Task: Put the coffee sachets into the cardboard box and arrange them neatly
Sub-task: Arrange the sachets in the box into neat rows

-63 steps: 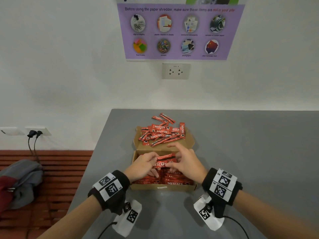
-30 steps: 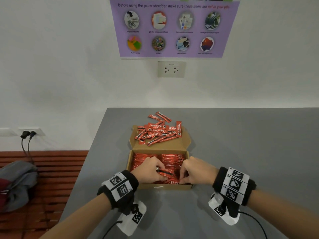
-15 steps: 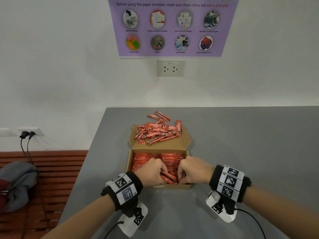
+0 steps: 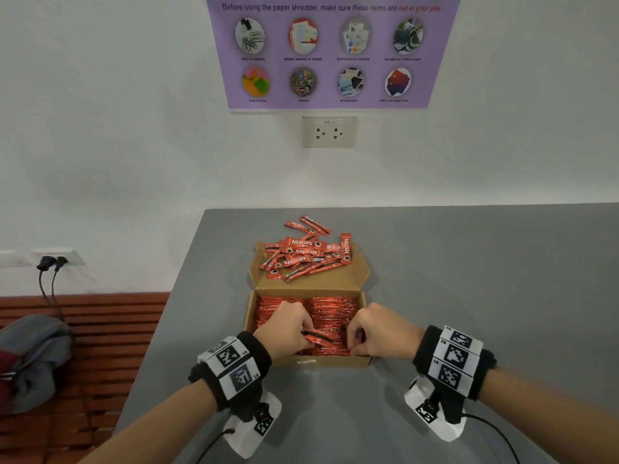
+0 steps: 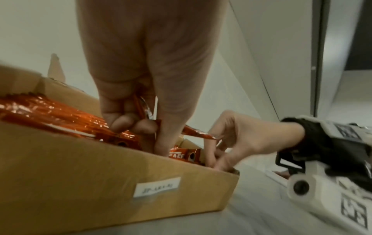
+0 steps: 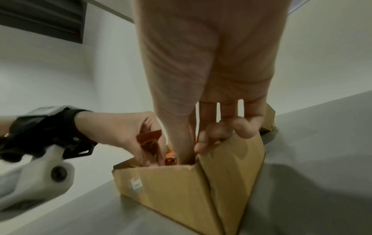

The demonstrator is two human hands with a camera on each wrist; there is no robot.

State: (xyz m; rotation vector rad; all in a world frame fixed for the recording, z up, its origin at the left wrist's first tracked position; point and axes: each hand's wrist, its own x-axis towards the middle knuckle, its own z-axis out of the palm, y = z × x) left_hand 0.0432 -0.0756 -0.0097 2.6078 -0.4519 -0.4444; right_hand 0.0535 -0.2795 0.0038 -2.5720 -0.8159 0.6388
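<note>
1. 2 rows of coffee sachets (image 4: 330,308) already stand packed in the cardboard box (image 4: 321,361) on the grey surface (image 4: 469,279); we judge the job over half done, since a loose pile (image 4: 306,254) waits on the open lid.
2. Our left hand (image 5: 141,98) pinches 1 sachet (image 5: 198,132) above the box's near edge.
3. Our right hand (image 6: 211,101) has curled fingers tucked among the packed sachets; we cannot tell whether it grips any.

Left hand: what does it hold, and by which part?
The left hand grips a few coffee sachets by their left ends, fingers curled round them.
</note>
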